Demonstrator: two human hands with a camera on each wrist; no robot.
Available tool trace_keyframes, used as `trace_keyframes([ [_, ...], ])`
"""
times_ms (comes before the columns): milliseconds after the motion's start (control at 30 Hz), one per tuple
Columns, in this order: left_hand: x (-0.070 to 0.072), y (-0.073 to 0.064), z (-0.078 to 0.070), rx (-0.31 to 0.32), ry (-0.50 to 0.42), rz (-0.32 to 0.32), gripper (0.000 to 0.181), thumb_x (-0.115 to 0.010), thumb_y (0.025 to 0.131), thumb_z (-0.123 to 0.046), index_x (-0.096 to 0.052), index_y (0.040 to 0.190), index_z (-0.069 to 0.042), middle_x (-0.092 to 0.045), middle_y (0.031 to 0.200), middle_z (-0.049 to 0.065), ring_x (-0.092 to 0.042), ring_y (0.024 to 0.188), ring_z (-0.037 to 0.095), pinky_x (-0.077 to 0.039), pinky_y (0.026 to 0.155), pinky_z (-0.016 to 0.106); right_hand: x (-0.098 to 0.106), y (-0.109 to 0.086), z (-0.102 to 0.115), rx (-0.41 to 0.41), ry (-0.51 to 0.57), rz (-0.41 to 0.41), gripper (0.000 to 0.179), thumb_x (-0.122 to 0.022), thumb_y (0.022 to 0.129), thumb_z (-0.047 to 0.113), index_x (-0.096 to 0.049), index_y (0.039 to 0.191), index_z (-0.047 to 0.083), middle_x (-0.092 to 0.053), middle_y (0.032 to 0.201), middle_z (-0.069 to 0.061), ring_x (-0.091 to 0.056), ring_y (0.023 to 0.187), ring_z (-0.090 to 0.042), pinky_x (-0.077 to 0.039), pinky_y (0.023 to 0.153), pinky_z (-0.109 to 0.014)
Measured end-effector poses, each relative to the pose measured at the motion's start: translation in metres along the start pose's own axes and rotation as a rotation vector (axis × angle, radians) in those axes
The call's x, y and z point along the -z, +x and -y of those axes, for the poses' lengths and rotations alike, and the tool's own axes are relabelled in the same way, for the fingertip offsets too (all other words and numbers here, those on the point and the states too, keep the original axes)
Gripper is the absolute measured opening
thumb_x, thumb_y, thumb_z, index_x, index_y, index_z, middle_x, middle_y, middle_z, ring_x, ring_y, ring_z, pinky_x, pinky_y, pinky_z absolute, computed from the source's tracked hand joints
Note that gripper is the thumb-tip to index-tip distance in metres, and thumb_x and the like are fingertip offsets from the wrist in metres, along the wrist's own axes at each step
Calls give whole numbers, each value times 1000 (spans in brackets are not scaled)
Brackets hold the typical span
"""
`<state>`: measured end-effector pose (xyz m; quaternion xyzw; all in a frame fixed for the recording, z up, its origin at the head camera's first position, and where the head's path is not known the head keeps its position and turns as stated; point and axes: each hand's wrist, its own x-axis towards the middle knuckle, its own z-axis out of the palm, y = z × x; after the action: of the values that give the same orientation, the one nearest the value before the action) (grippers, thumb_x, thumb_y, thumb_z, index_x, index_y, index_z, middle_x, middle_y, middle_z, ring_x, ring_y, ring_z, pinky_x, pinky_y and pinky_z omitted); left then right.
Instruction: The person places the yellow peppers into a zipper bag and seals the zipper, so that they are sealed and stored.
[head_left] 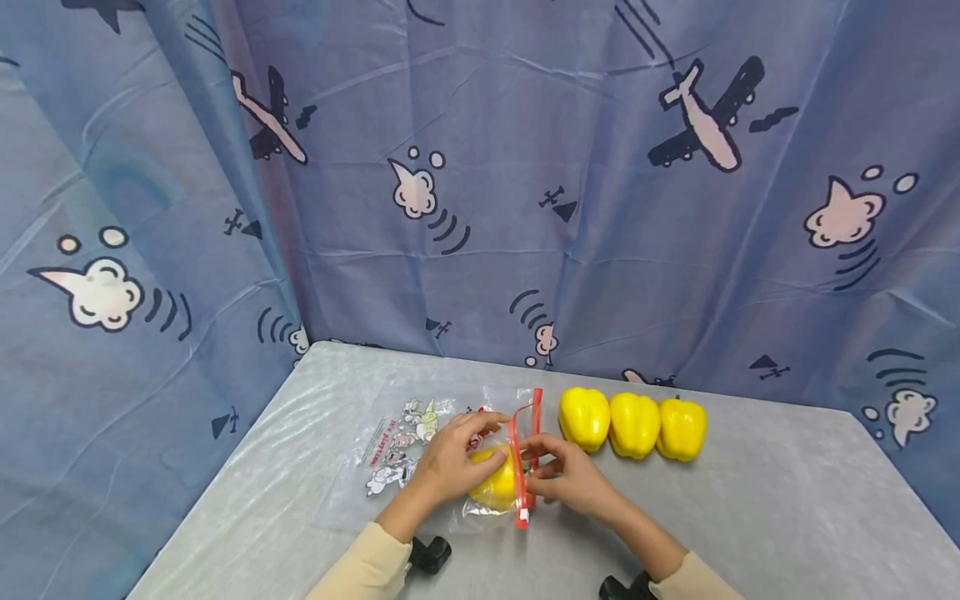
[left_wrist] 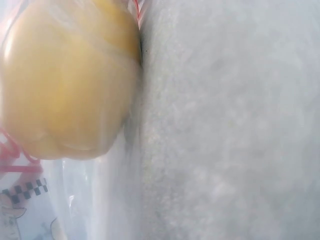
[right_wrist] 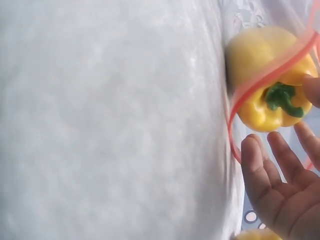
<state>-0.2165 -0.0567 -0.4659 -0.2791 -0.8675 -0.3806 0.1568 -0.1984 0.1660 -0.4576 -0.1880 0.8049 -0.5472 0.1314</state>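
A clear zip bag (head_left: pixel 352 483) with cartoon prints lies on the table, its red zip edge (head_left: pixel 520 475) raised and gaping to the right. Inside it is a yellow bell pepper (head_left: pixel 491 487), green stem (right_wrist: pixel 286 100) facing the mouth. My left hand (head_left: pixel 453 458) holds the bag from above, its thumb over the pepper and its fingertips at the zip edge. My right hand (head_left: pixel 566 477) is at the mouth, fingers spread and lightly bent beside the pepper's stem end. The left wrist view shows the pepper (left_wrist: pixel 70 85) through the plastic.
Three more yellow bell peppers (head_left: pixel 634 425) stand in a row behind my right hand, to the right of the bag. The pale table (head_left: pixel 787 500) extends to both sides. A blue patterned curtain (head_left: pixel 480 208) hangs behind it and along its left side.
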Motion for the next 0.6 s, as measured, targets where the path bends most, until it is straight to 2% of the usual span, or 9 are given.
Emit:
trace_keyframes([
  [167,0,1,-1,1,2,-1,41,-71,82,-28,-62,122,-27,-69,108,-6,-61,95,10,-52,77,26,9,-3,6,-10,-32,-11,41,-67,87,10,-57,126,1,-61,116,-26,-64,88,-27,-57,61,-38],
  [267,1,2,-1,7,-3,0,41,-71,82,-28,-62,122,-27,-70,108,-5,-61,95,11,-52,77,27,16,-6,11,24,-102,-42,37,-65,89,10,-59,124,1,-64,116,-24,-64,92,-29,-58,68,-34],
  [400,2,2,-2,21,-6,4,41,-71,82,-28,-62,122,-28,-69,108,-6,-60,96,10,-52,79,27,25,-11,19,56,-229,-128,34,-67,86,12,-63,119,5,-67,115,-17,-65,95,-27,-56,79,-33],
  [600,1,0,-2,30,0,15,41,-71,82,-29,-62,122,-28,-69,108,-6,-60,95,9,-51,78,26,37,-21,31,3,-308,-246,31,-69,84,13,-65,115,13,-67,115,-11,-64,99,-27,-54,83,-41],
])
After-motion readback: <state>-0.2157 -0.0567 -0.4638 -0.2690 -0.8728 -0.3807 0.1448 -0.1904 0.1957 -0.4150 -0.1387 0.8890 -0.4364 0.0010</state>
